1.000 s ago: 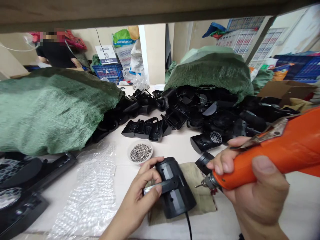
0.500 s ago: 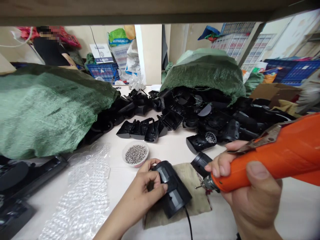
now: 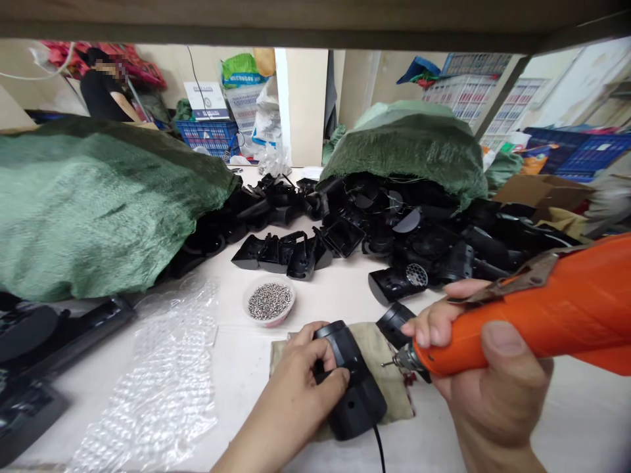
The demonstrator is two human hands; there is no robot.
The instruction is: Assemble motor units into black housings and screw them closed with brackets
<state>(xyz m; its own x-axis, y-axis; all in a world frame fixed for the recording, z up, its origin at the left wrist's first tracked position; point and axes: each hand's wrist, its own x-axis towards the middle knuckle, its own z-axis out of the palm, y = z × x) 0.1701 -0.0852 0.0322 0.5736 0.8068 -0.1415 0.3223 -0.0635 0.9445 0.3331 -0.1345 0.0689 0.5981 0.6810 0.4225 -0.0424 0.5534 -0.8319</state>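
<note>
My left hand is closed round a black plastic housing with a cable running out of its near end. The housing rests on a folded olive cloth. In my right hand is an orange electric screwdriver, its bit pointing left, a short way from the housing and apart from it. Whether a screw sits on the bit tip is too small to tell. Behind the tool's nose lies another black part, partly hidden. A bowl of small metal screws stands beyond my left hand.
Black plastic parts are heaped across the back. Green woven sacks bulge at left and back right. Clear bubble wrap lies on the left. A shelf beam crosses overhead. A person works in the far left background.
My left hand and the housing have shifted slightly right and toward me, with the housing turned a little. The screwdriver stays almost where it was, a touch lower. The view has moved slightly.
</note>
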